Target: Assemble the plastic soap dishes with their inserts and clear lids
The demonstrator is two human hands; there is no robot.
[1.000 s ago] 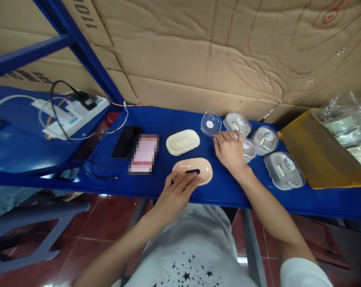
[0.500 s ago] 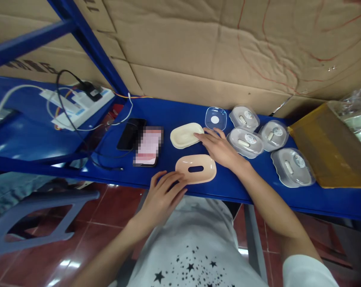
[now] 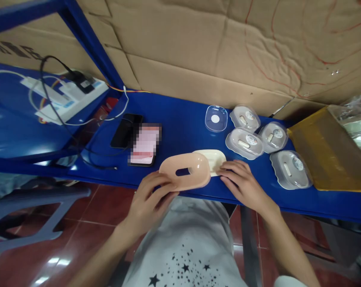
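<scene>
A peach oval plastic dish with a slot in its middle (image 3: pixel 195 175) is held at its left end by my left hand (image 3: pixel 152 197), fingers on the rim. Its right end overlaps a cream oval dish (image 3: pixel 214 156). My right hand (image 3: pixel 243 183) grips the right end of that cream dish, fingertips on its inside. Both dishes are close to the table's front edge. A clear lid with a white round sticker (image 3: pixel 216 124) lies farther back on the blue table.
Several lidded clear boxes (image 3: pixel 244 141) stand at the right, beside a taped cardboard box (image 3: pixel 336 155). Two phones (image 3: pixel 144 145) lie at the left. A power strip with cables (image 3: pixel 75 103) is on the adjoining blue table. Cardboard (image 3: pixel 180 59) lines the back.
The cream dish has come toward me and right, with my right hand on it. My left hand has moved the peach dish left and raised it so it overlaps the cream one.
</scene>
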